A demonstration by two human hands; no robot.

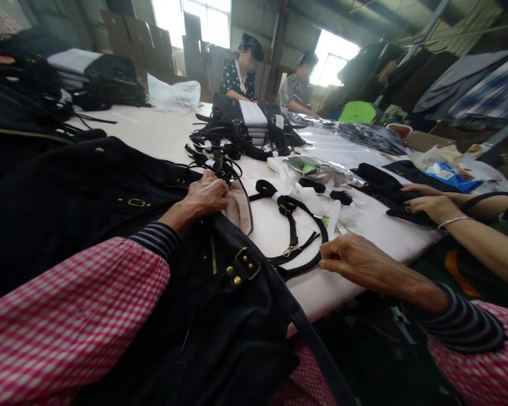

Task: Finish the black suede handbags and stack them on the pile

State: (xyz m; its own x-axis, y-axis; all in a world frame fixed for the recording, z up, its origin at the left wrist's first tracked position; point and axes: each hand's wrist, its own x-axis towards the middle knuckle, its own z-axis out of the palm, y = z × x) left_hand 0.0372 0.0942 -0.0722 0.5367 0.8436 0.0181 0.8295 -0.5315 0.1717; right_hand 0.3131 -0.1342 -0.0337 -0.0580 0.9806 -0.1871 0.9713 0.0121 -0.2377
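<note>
Across the near side of the white table [389, 239] lies a large black bag [237, 316], its rim parted to show beige lining [240, 211] and its front set with gold-coloured rivets. At the bag's top edge, the left hand [207, 196] is closed, fingers gathered on the rim. Just to the bag's right, the right hand [351, 256] is closed on a looped black handle [301, 269], thumb against the fingers. Inside that loop, beside the bag, a black strap [293, 228] with a gold-coloured clip is bundled in white wrapping. Beyond the bag sits a stack of folded black bags [220, 121] with a pale band and a small white tag [279, 120], any lettering on it too small to read. Farther right of the bag, a blue-and-white packet [446, 176] carries print too blurred to make out. Nearer on that side, a co-worker's hands [434, 206] rest on another black item [381, 186].
</note>
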